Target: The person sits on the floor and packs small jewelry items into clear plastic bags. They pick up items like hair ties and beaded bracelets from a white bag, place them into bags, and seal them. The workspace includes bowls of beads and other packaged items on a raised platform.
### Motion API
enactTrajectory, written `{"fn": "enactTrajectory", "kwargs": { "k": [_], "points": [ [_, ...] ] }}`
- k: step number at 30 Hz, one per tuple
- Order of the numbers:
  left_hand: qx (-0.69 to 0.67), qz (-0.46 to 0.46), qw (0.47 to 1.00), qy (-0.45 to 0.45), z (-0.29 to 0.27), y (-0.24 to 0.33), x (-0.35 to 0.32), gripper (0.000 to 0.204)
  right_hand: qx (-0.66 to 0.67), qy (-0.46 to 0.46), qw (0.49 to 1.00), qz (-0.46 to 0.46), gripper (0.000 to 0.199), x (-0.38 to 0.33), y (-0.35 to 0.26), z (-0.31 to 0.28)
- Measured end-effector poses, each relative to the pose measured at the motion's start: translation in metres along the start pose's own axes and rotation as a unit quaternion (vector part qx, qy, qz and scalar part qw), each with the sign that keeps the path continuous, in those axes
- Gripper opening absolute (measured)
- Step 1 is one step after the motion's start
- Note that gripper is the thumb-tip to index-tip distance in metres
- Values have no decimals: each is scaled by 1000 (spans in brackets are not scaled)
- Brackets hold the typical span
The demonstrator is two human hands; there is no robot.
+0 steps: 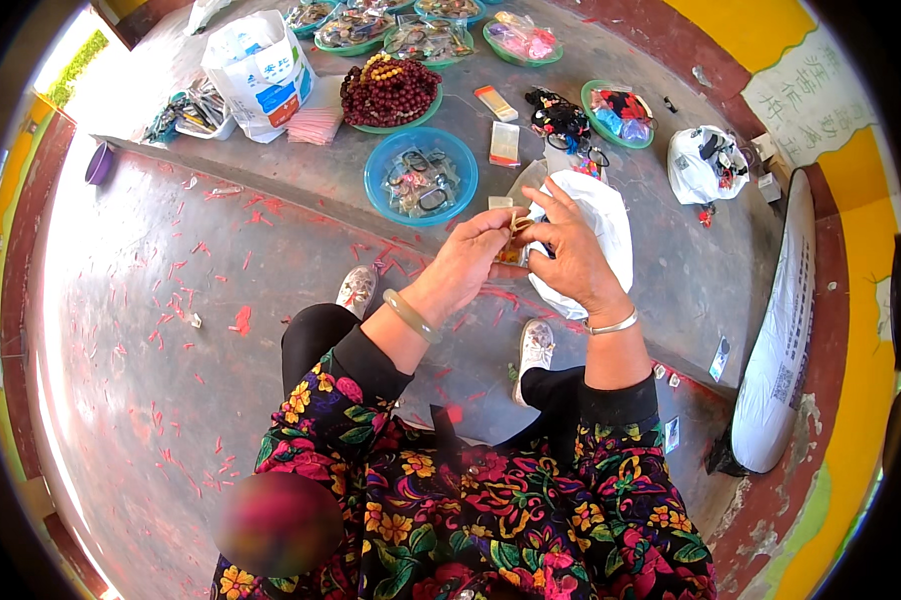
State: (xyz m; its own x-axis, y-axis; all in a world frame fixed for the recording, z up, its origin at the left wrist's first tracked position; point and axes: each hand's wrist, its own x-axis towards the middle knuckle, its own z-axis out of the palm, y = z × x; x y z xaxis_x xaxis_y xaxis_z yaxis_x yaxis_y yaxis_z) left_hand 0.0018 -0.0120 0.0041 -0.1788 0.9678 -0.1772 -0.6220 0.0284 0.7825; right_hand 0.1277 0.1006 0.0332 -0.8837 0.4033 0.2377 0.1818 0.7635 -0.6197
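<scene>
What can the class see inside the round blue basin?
Inside the blue basin lie clear packets and dark loops; whatever lies beneath the top layer is covered.

The black jacket [421,515] carries pink and yellow flowers with green leaves; its cuffs [619,405] are plain black. Left, a thick pale bangle [412,316]; right, a thinner silvery bracelet [612,325]. Black trousers [313,345], whitish shoes [537,348].

Dark blue characters stand on the upright white bag [259,75], above blue and orange-red printed panels; large brush-like characters run across the pale wall sheet [811,95], slanted in view; rows of small dark print and a square code mark the long white wrapped bundle [771,350], too small to make out.
</scene>
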Motion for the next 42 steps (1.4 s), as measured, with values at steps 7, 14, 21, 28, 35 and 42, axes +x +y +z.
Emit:
{"fn": "enactTrajectory", "kwargs": {
  "k": [7, 14, 21, 28, 35, 42],
  "points": [
    [72, -13, 997, -12, -1, 0, -1, 38, 52, -26, 997, 55, 16, -2, 5, 0],
    [139, 10, 978, 157, 1, 20, -1, 39, 192, 104, 965, 147, 17, -4, 26, -1],
    [-165, -15, 983, 80, -8, 9, 1, 33, 499, 232, 799, 242, 24, 2, 18, 6],
    [-186, -17, 980, 71, -5, 9, 0, 27, 269, 148, 939, 158, 18, 3, 8, 0],
    [-169, 16, 983, 70, -7, 5, 2, 26, 304, 55, 927, 212, 18, -1, -2, -20],
    [-145, 18, 988, 40, -5, 2, 3, 28, 482, -29, 827, 288, 20, -2, 1, -27]
  ]
}}
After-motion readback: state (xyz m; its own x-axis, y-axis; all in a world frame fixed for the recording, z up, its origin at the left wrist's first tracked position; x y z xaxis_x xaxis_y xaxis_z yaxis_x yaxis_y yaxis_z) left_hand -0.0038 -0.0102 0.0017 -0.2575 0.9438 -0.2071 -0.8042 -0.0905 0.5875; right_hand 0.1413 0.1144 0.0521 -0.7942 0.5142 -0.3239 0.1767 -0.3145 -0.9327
